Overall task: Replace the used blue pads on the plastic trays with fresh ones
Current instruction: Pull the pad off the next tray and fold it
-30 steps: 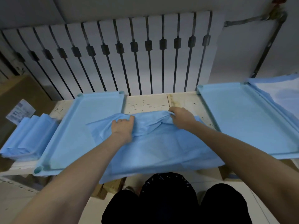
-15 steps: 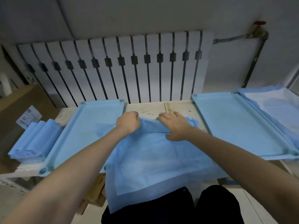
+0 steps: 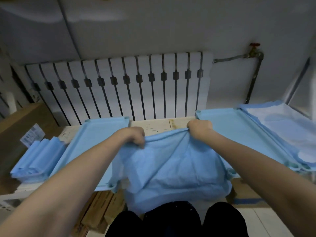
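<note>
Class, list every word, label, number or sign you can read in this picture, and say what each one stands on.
No text here can be read.
The white label on the cardboard box: dark print, too blurred to read.
The blue pad and the left tray: no print visible.

The pad [image 3: 176, 168] hides the near half of the bench [image 3: 153, 125] and parts of the inner rims of the left tray [image 3: 89, 147] and right tray [image 3: 239, 134]. The fingertips of the left hand [image 3: 135, 135] and right hand [image 3: 199, 128] are buried in its bunched top edge. The label [image 3: 32, 136] is too small to read. The far sheet [image 3: 290, 127] runs off the right edge. How many pieces are in the stack [image 3: 35, 159] cannot be told.
</note>
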{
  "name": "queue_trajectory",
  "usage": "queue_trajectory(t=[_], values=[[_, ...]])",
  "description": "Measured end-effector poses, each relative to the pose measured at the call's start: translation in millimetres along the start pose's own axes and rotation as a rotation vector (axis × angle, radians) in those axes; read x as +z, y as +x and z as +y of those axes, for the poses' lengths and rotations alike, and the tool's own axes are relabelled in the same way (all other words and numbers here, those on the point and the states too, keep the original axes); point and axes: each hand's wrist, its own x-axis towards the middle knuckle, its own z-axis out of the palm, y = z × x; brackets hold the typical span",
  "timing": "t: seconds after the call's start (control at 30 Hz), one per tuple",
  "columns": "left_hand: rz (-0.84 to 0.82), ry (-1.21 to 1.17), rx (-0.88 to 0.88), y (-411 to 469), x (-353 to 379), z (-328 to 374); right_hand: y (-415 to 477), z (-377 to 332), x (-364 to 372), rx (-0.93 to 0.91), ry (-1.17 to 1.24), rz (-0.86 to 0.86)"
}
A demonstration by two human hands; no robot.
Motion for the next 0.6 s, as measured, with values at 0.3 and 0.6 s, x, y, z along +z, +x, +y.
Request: queue_trajectory(t=[0.3, 0.6], values=[[0.932, -0.744, -0.028, 22.9, -43.3, 3.8, 31.6, 14.5, -50.0, -0.029, 0.852, 0.228], [1.161, -0.428, 0.154, 7.6, -27.5, -11.7, 4.0, 13.3, -46.0, -0.266, 0.838, 0.55]])
